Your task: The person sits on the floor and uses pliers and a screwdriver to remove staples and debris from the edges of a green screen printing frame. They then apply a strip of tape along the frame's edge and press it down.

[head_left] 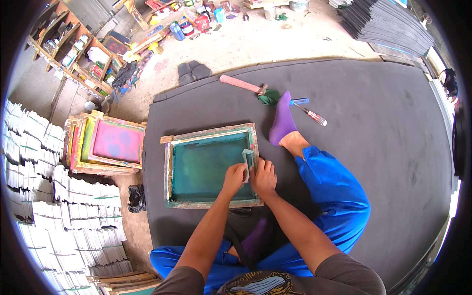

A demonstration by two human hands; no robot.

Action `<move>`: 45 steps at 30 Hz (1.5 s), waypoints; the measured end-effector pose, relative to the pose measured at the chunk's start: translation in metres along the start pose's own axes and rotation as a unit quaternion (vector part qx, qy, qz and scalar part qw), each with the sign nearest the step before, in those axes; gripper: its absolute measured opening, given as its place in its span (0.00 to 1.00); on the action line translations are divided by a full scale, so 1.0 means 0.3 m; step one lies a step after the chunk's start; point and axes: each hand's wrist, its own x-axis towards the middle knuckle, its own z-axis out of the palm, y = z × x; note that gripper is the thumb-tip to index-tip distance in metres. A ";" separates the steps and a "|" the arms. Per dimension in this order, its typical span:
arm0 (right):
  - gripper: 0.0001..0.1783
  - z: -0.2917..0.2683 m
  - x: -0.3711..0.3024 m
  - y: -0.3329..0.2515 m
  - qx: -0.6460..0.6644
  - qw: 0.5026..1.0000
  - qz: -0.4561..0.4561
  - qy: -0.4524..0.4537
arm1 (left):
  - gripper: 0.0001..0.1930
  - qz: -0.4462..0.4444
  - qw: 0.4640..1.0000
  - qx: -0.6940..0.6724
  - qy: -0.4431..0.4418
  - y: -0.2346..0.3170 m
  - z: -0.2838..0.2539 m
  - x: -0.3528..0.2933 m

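A wooden-framed printing screen (214,203) with teal-green mesh lies flat on the dark mat in front of me. At its right side, a pale greenish, see-through strip (249,156) stands up between my hands, bent at the top. My left hand (235,178) is closed on it over the mesh. My right hand (264,178) is beside it at the frame's right edge, fingers bent and thumb against the strip. Exactly how the fingers grip is partly hidden. Beyond, near my purple-socked foot (282,120), lie a pink-handled hammer (241,84), a green cloth (269,97), a blue cutter (299,101) and a screwdriver (314,116).
Stacked screens (117,141) and tall piles of white paper bundles (88,211) stand to the left, with a black bag (136,197) nearby. Slippers (193,72) lie past the mat (383,147). Far off are a wooden shelf (73,49), paint containers (187,27) and dark stacked sheets (388,32).
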 end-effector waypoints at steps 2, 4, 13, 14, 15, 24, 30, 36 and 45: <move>0.28 0.004 0.056 0.016 0.006 1.000 0.010 0.017 | 0.27 -0.120 0.991 0.056 0.011 0.101 0.046 0.038; 0.29 0.011 0.075 0.003 0.020 1.000 0.022 -0.001 | 0.30 -0.094 0.977 0.167 0.096 0.115 0.056 0.082; 0.36 0.029 0.107 -0.020 -0.034 0.996 0.032 -0.071 | 0.34 0.020 0.914 0.404 0.038 0.100 0.101 0.247; 0.37 0.036 0.114 -0.017 -0.047 0.996 0.033 -0.075 | 0.34 0.020 0.888 0.459 0.026 0.127 0.113 0.238; 0.38 0.040 0.114 -0.010 -0.035 0.997 0.032 -0.062 | 0.32 0.029 0.881 0.472 0.019 0.142 0.125 0.227; 0.48 0.068 0.088 0.001 0.004 0.998 0.043 -0.039 | 0.21 0.077 0.850 0.522 0.007 0.079 0.126 0.228; 0.49 0.086 0.087 0.018 -0.023 0.999 0.031 -0.031 | 0.22 0.079 0.899 0.427 0.051 0.059 0.110 0.270; 0.50 0.101 0.086 0.010 -0.065 0.996 0.045 -0.032 | 0.30 -0.109 0.943 0.314 0.023 0.090 0.096 0.323; 0.61 0.048 0.098 -0.049 -0.110 0.985 0.061 -0.118 | 0.25 0.019 0.983 0.181 0.029 0.002 0.080 0.318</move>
